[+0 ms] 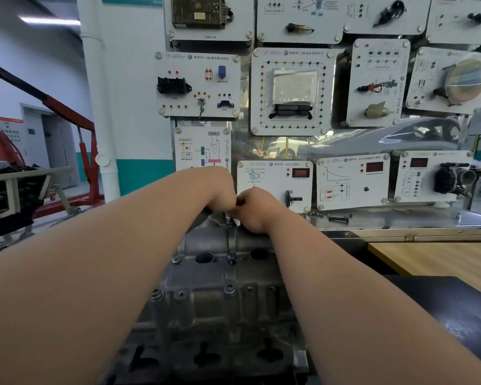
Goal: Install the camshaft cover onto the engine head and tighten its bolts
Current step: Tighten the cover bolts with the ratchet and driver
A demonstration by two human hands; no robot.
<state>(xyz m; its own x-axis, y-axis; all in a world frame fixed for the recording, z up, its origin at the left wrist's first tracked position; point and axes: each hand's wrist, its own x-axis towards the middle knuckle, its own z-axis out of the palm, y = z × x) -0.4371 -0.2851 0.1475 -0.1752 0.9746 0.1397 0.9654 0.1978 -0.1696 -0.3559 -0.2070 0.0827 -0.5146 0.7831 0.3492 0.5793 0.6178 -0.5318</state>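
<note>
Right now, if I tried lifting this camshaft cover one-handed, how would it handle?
The camshaft cover looks like thick ribbed cast metal, so probably rigid and heavy for its size. Bolts stand in several of its holes, so it likely won't lift or slide freely. Its rounded bare surface may be slippery.

Cover [206,241]: grey cast metal, seated flat on the engine head [175,352], long axis running near to far in front of me. Two round holes open in its top. Bolts [232,258] stand upright in bosses along centre and left edge.
</note>
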